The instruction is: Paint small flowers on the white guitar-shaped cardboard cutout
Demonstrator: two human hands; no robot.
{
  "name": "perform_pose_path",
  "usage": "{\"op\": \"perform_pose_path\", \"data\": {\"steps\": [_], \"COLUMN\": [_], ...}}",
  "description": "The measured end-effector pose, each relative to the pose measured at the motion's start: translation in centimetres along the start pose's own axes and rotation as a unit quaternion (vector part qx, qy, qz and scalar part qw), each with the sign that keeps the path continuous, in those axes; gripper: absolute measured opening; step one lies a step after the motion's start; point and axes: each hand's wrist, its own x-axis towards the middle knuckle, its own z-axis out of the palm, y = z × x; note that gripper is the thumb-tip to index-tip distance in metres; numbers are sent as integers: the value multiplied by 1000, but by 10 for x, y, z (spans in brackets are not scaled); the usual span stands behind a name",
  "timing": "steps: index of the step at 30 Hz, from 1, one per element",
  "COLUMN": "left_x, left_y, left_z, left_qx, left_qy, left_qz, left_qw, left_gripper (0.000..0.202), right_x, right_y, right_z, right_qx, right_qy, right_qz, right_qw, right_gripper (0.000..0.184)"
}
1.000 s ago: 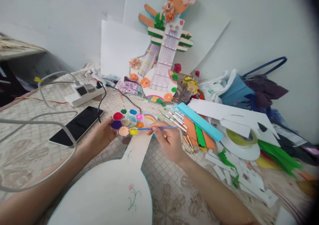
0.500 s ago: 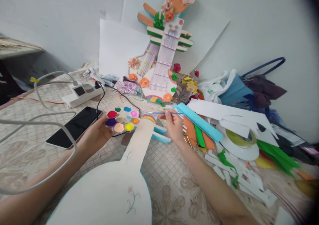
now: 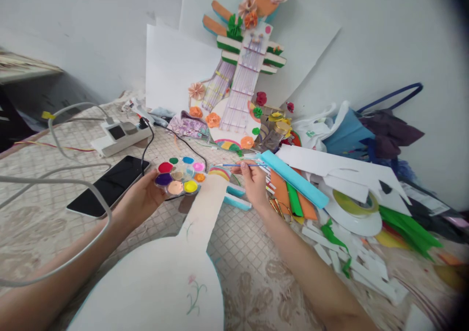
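My left hand [image 3: 149, 190] grips the edge of a clear paint palette [image 3: 179, 175] whose round wells hold red, green, blue, pink, orange, yellow, peach and purple. Pinched in my right hand [image 3: 253, 180] is a thin blue paintbrush [image 3: 234, 165], its tip pointing left over the top end of a white guitar-shaped cutout [image 3: 154, 277]. That end carries painted rainbow bands [image 3: 219, 173], and blue-edged pegs [image 3: 237, 196] stick out on its right. A pink flower with a green stem [image 3: 194, 292] is drawn on the body. Whether the brush tip touches the surface, I cannot tell.
A decorated guitar model [image 3: 238, 92] leans on the wall behind. Left are a black phone [image 3: 110, 187], a power strip [image 3: 120, 138] and looping cables. On the right lie a blue paper roll [image 3: 295, 178], gold scissors [image 3: 280, 210], a tape roll [image 3: 355, 201] and white scraps [image 3: 370, 272].
The brush in my right hand has shifted very slightly left and up over the painted end. My left hand and the palette stay about where they were.
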Motion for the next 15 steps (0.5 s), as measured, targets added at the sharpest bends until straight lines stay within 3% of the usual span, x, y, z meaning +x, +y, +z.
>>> {"op": "perform_pose_path", "data": {"steps": [10, 15], "left_x": [-2, -1], "left_y": [1, 0], "left_z": [2, 1], "left_qx": [8, 5], "left_qy": [-13, -8], "left_qz": [4, 1], "left_qw": [1000, 1000], "left_gripper": [32, 30], "right_x": [-3, -3], "right_y": [-5, -5], "right_z": [-2, 0], "right_qx": [-27, -37], "right_qy": [21, 0], "right_qz": [-13, -34], "right_qw": [999, 999], "right_gripper": [29, 27]}}
